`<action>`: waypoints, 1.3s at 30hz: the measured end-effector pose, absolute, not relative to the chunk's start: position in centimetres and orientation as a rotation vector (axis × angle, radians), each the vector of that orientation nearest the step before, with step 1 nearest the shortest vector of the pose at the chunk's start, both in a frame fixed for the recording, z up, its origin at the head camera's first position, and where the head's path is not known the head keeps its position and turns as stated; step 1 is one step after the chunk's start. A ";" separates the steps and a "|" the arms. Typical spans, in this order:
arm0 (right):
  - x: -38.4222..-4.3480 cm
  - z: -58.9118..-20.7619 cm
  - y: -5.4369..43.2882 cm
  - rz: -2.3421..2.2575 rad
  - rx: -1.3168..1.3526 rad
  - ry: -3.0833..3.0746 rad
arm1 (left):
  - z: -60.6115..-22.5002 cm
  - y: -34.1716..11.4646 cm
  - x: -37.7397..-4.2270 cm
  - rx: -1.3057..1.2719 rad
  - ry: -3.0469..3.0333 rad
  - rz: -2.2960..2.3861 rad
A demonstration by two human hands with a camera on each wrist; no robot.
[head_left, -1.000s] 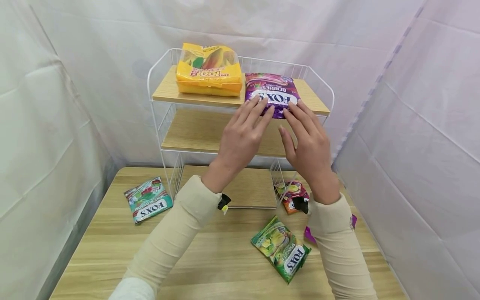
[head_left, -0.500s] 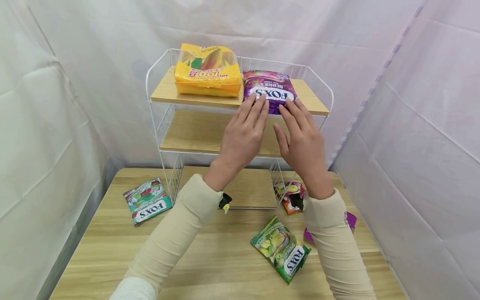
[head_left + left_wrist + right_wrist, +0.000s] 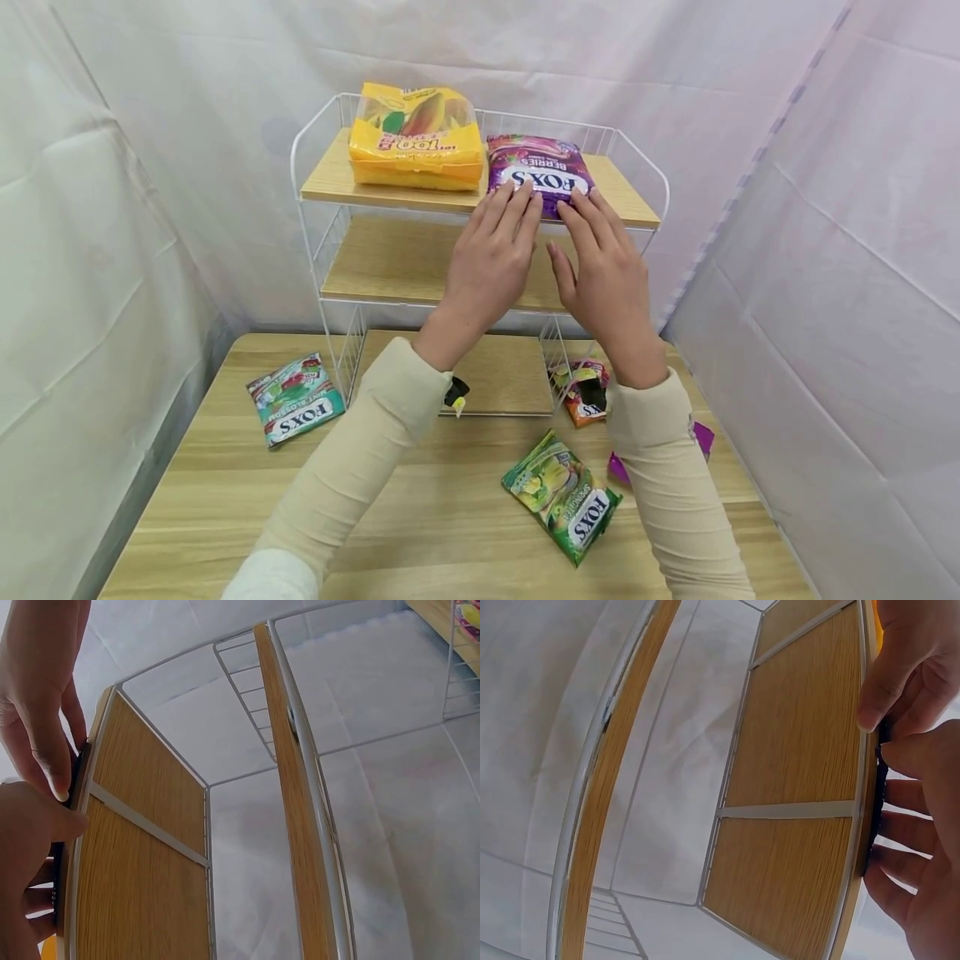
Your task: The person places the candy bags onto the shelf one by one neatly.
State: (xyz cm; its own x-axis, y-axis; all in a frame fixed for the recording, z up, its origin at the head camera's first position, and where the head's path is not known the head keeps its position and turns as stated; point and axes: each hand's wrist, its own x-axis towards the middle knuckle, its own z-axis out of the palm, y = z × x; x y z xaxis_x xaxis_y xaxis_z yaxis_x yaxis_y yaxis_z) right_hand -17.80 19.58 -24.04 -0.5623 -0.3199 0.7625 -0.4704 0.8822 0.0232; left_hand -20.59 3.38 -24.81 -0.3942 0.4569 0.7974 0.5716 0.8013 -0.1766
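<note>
A purple bag of Fox's berries candy [image 3: 538,154] lies on the top board of a white wire rack [image 3: 622,187], its near end at the board's front edge. My left hand [image 3: 489,265] rests its extended fingertips on the bag's near left part. On the near right part lie the fingertips of my right hand [image 3: 609,279], also extended, with the thumb spread toward the left hand. In both wrist views, seen from below, the dark bag edge [image 3: 878,799] shows along the shelf front, with fingers against it. A yellow bag [image 3: 416,142] stands left of the purple one.
On the wooden table [image 3: 420,517] lie a teal candy bag [image 3: 296,400] at left, a green one [image 3: 562,497] in front, and an orange-red one [image 3: 587,392] by the rack's right side. A purple packet [image 3: 702,437] is partly behind the right sleeve. White curtains surround the table.
The purple bag has slid farther back onto the top board, and both hands have followed it slightly. The other bags have stayed in place.
</note>
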 end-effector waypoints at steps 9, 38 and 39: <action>-18.0 -23.7 19.6 0.206 0.552 -2.236 | -24.1 3.6 -20.6 -0.749 -2.161 -0.086; -18.1 -24.3 19.1 0.176 0.592 -2.231 | -23.9 3.8 -20.7 -0.717 -2.285 -0.011; -18.1 -24.3 19.0 0.185 0.594 -2.223 | -23.9 3.7 -20.6 -0.719 -2.290 -0.011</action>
